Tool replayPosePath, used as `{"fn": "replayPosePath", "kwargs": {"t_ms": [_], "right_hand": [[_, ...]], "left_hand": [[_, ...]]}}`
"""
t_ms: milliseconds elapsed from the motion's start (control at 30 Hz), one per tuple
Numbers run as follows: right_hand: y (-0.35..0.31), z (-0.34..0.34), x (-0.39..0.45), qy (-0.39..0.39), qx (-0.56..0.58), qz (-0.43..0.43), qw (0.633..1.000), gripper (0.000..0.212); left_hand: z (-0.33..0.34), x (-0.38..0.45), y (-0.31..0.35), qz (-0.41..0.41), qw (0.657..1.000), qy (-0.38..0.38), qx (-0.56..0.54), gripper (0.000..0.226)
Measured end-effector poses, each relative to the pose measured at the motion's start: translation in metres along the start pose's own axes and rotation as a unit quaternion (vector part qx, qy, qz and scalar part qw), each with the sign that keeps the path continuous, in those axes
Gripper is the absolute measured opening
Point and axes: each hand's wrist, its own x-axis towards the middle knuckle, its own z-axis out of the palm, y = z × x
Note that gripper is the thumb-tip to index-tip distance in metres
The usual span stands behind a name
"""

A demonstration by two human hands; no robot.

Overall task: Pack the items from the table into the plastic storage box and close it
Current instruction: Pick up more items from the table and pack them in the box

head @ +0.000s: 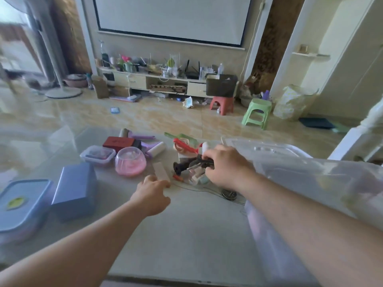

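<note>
Far left on the tabletop (pixel 186 235): a blue lidded container (pixel 19 204) with a yellow-green sticker on its lid, cut off by the frame edge. Touching or just beside it to the right, a blue rectangular box (pixel 74 190). Behind these, toward the far edge: a small clear container with a purple rim (pixel 97 155), a dark red box (pixel 119 142), a pink bowl-shaped jar (pixel 130 161), and two lint rollers with purple handles (pixel 155 149), all close together. Left hand (pixel 152 194) lies near the middle of the tabletop, fingers curled, tips at the near end of a pale flat strip (pixel 161 171); whether it pinches the strip or only touches it cannot be told. Right of the strip, a heap of small items: a red clip-like piece (pixel 184 146) on top of something green, a white piece, a black tool (pixel 182 165). Right hand (pixel 226 168) is over this heap, fingers curled around the black tool's near end. A thin wire and a small round metal object (pixel 229 194) lie just below that hand. Far right: the clear plastic storage box (pixel 290 204), open, standing on the tabletop under the right forearm; contents blurred. Its clear lid (pixel 267 150) lies flat behind it.
</note>
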Motion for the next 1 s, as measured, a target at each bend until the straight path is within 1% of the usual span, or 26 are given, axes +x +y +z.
{"fn": "replayPosePath", "kwargs": {"t_ms": [67, 167, 233, 333, 400, 467, 500, 567, 667, 700, 733, 800, 833, 967, 1000], "right_hand": [[0.001, 0.022, 0.026, -0.028, -0.027, 0.045, 0.998, 0.04], [0.014, 0.057, 0.065, -0.065, -0.016, 0.133, 0.989, 0.066], [0.024, 0.076, 0.088, -0.067, -0.004, 0.177, 0.982, 0.08], [0.038, 0.101, 0.114, -0.069, 0.009, 0.185, 0.98, 0.085], [0.043, 0.116, 0.124, -0.085, 0.029, 0.171, 0.981, 0.089], [0.047, 0.129, 0.128, -0.094, 0.043, 0.171, 0.98, 0.095], [0.047, 0.135, 0.128, -0.094, 0.042, 0.173, 0.979, 0.096], [0.045, 0.141, 0.124, -0.078, 0.028, 0.171, 0.982, 0.088], [0.04, 0.146, 0.109, -0.029, 0.028, 0.153, 0.987, 0.062], [0.038, 0.148, 0.103, -0.022, 0.025, 0.141, 0.989, 0.054], [0.036, 0.149, 0.096, -0.019, 0.019, 0.131, 0.991, 0.048], [0.034, 0.15, 0.084, -0.019, 0.006, 0.115, 0.993, 0.041], [0.033, 0.149, 0.078, -0.02, 0.002, 0.11, 0.994, 0.041], [0.025, 0.13, 0.054, -0.004, 0.01, 0.073, 0.997, 0.055], [0.021, 0.12, 0.048, -0.002, 0.012, 0.06, 0.998, 0.056]], "left_hand": [[0.004, 0.016, -0.009, -0.001, 1.0, -0.001, -0.014, 0.062], [0.009, 0.045, -0.012, 0.008, 0.999, 0.027, -0.03, 0.067], [0.015, 0.065, -0.012, 0.01, 0.998, 0.052, -0.04, 0.07], [0.029, 0.093, -0.012, 0.02, 0.997, 0.069, 0.0, 0.079], [0.039, 0.106, -0.012, 0.004, 0.998, 0.044, 0.038, 0.085], [0.048, 0.114, -0.012, -0.023, 0.997, 0.009, 0.074, 0.083], [0.05, 0.116, -0.012, -0.028, 0.995, 0.004, 0.092, 0.08], [0.047, 0.118, -0.013, -0.024, 0.993, 0.024, 0.116, 0.067], [0.037, 0.114, -0.017, 0.0, 0.992, 0.057, 0.113, 0.043], [0.035, 0.109, -0.018, 0.007, 0.991, 0.055, 0.118, 0.037], [0.033, 0.103, -0.02, 0.012, 0.992, 0.049, 0.12, 0.036], [0.032, 0.088, -0.024, 0.012, 0.994, 0.036, 0.103, 0.046], [0.03, 0.08, -0.027, 0.01, 0.995, 0.031, 0.089, 0.054], [0.01, 0.055, -0.035, 0.01, 0.999, 0.029, 0.035, 0.096], [0.003, 0.048, -0.035, 0.017, 0.999, 0.03, 0.024, 0.102]]}}
